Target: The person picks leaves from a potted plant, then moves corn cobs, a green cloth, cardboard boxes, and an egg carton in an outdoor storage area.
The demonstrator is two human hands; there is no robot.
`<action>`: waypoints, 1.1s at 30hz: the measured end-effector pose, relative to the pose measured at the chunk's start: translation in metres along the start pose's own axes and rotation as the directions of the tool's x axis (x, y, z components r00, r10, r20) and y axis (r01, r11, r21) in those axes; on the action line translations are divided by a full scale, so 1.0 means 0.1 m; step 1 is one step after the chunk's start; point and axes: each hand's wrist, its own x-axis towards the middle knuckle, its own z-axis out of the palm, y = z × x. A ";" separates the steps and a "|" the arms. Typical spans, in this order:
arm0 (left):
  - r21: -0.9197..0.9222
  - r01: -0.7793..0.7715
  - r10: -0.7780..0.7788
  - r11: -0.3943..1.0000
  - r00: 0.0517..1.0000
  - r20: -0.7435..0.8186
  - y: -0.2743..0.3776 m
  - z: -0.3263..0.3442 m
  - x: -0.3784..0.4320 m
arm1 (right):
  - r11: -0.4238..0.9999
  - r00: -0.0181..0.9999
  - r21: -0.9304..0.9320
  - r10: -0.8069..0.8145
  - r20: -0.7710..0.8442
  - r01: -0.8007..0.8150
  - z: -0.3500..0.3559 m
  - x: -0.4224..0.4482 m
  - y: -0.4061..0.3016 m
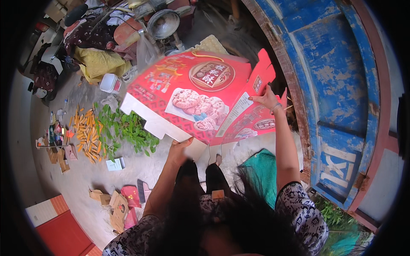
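Observation:
A large red printed cardboard box [198, 92], partly unfolded and with cookies pictured on it, is held up before me in both hands. My left hand [181, 150] grips its pale lower edge, thumb on top. Near a raised red side flap, my right hand [266, 100] pinches the panel at the right. A yellow cord handle [208, 57] shows at the far edge. The box's underside is hidden, as are most of the fingers behind the panels.
Corn cobs [87, 132] and leafy green stems [131, 131] lie on the floor at left. A brush [143, 190] and flattened cartons [118, 204] lie lower left. A blue metal door [323, 80] stands at right, near green cloth [264, 172]. A vehicle with a round headlight [163, 24] stands beyond.

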 end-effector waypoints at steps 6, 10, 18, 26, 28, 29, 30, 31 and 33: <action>0.124 -0.089 0.091 0.988 0.996 -0.004 -0.43 0.04 -0.25 | 0.861 0.905 0.279 0.409 0.118 -0.426 0.04 -0.35 0.13; 0.163 0.009 0.005 0.987 0.996 -0.088 -0.62 0.04 -0.32 | 0.873 0.985 -0.455 0.164 -0.062 -0.174 -0.02 -0.56 0.26; 0.479 -0.354 0.401 0.803 0.916 0.005 -0.45 -0.23 -0.27 | 0.663 0.968 -0.717 0.048 -0.245 -0.214 0.51 -0.33 -0.04; 0.097 -0.263 0.274 0.960 0.955 -0.116 -0.37 -0.28 0.11 | 0.701 0.525 -0.553 -0.293 -0.799 -0.450 -0.23 -0.55 1.02; 0.146 -0.252 0.264 0.957 0.962 -0.070 -0.32 -0.28 0.14 | 0.850 0.548 -0.241 0.066 -0.834 -0.469 -0.67 -0.44 1.44; 0.124 -0.232 0.244 0.965 0.966 -0.089 -0.32 -0.26 0.16 | 0.878 0.554 -0.071 0.234 -0.799 -0.473 -0.95 -0.39 1.67; 0.152 -0.270 0.287 0.951 0.953 -0.102 -0.31 -0.29 0.17 | 0.911 0.555 -0.072 0.183 -0.812 -0.407 -0.85 -0.30 1.79; 0.175 -0.303 0.323 0.937 0.941 -0.099 -0.29 -0.29 0.16 | 0.938 0.539 -0.078 0.125 -0.833 -0.338 -0.82 -0.26 1.87; 0.088 -0.235 0.240 0.968 0.969 -0.055 -0.20 -0.23 0.18 | 0.965 0.559 -0.141 0.006 -0.829 -0.219 -0.89 -0.28 2.08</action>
